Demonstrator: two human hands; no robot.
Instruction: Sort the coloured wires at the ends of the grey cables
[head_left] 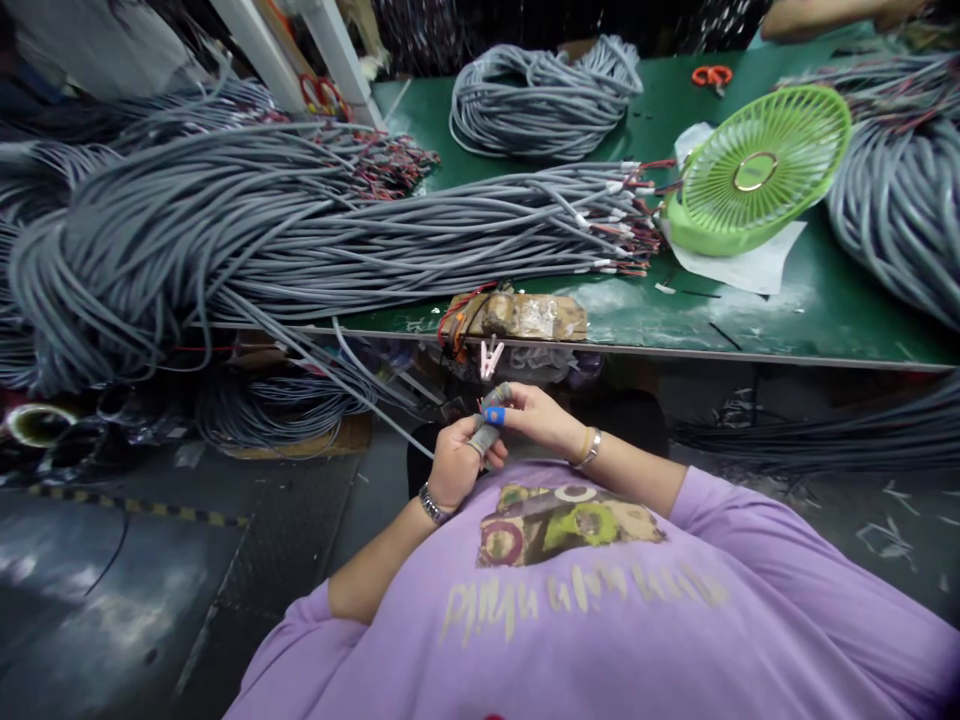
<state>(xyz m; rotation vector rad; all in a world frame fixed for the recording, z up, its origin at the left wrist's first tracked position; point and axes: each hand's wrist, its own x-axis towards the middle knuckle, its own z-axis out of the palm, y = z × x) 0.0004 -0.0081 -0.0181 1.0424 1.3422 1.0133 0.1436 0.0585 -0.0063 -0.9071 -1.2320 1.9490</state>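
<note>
The left hand (454,462) is curled into a fist around the end of a grey, rubbery round cable (375,398), which runs up and left from the fist to the heaped bundle of grey cables (247,225) on the green work table (787,310). The right hand (541,417) pinches the cable's stripped tip, where thin red wires (483,405) fan out; a blue finger cover (494,415) sits on one fingertip, and the left fingers look wrapped in greyish tape, though the view is too small to be sure. Both hands are held close together just below the table edge, above a lilac shirt (675,620). A pink plastic clip (490,358) hangs under a worn, taped wooden block (517,315) at the table rim. Further back lie a coiled grey cable hank (544,100), a round lime-green slatted fan (757,170) on white paper, and orange-handled scissors (711,75).
</note>
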